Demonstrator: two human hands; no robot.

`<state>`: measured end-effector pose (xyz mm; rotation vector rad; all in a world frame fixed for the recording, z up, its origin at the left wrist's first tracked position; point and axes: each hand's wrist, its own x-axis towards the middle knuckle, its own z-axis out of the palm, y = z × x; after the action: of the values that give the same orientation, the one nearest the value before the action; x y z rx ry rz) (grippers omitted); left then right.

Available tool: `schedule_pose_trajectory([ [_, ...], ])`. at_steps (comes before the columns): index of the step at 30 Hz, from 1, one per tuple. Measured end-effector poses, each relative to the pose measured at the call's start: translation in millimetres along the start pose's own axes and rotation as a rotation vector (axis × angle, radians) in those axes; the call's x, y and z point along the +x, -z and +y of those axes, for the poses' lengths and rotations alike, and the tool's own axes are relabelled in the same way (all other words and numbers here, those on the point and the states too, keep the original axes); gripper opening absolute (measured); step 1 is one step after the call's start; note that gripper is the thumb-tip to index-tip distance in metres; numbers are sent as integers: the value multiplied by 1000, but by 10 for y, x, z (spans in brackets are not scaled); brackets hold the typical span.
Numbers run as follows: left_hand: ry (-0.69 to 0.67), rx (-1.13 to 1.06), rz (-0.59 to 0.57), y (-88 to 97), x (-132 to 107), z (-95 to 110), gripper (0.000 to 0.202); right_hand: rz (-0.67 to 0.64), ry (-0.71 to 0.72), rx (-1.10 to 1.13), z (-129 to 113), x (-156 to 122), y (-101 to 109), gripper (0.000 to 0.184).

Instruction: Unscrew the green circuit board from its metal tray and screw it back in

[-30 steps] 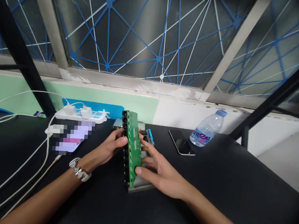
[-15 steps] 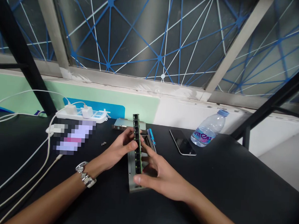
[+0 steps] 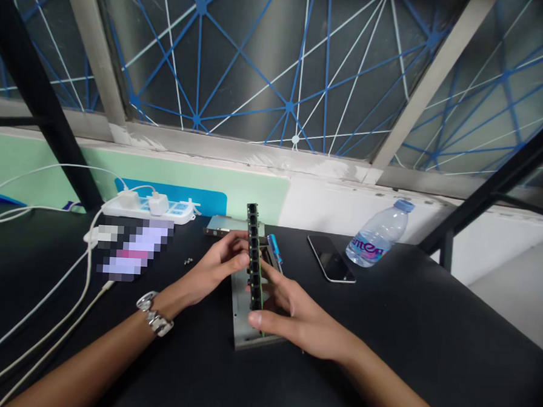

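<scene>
A long green circuit board (image 3: pixel 253 245) with a row of black ports along its edge stands on its side between my two hands. My left hand (image 3: pixel 223 265) grips its left side near the upper half, thumb against the ports. With the thumb at the lower end and fingers behind, my right hand (image 3: pixel 293 314) holds it from the right. Beneath the board lies a grey metal tray-like casing (image 3: pixel 242 329), partly covered by the board and my hands. A blue-handled tool (image 3: pixel 274 249) lies just beyond the casing's right side.
Small screws (image 3: pixel 188 262) lie left of my hands. A second metal casing part (image 3: pixel 220 225) rests behind. To the right are a phone (image 3: pixel 332 261) and a water bottle (image 3: pixel 379 236). A white power strip (image 3: pixel 175 210) with cables (image 3: pixel 88 267) occupies the left.
The circuit board has shifted slightly right and turned a little, with both hands still on it. More of the casing's left part shows beside it.
</scene>
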<state>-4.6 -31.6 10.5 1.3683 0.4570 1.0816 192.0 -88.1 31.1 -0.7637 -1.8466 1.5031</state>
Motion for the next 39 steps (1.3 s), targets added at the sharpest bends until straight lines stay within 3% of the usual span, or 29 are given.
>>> schedule_pose_trajectory([
  [8, 2, 13, -3, 11, 4, -9, 49, 2, -15, -14, 18, -4, 18, 94],
  [14, 0, -1, -21, -18, -10, 27, 50, 38, -2, -27, 2, 8, -2, 87],
  [23, 7, 39, 43, -24, -1, 21, 46, -7, -59, -70, -7, -21, 9, 123],
  [39, 17, 46, 26, -6, -6, 35, 41, 2, -1, -214, -39, -27, 0, 119],
])
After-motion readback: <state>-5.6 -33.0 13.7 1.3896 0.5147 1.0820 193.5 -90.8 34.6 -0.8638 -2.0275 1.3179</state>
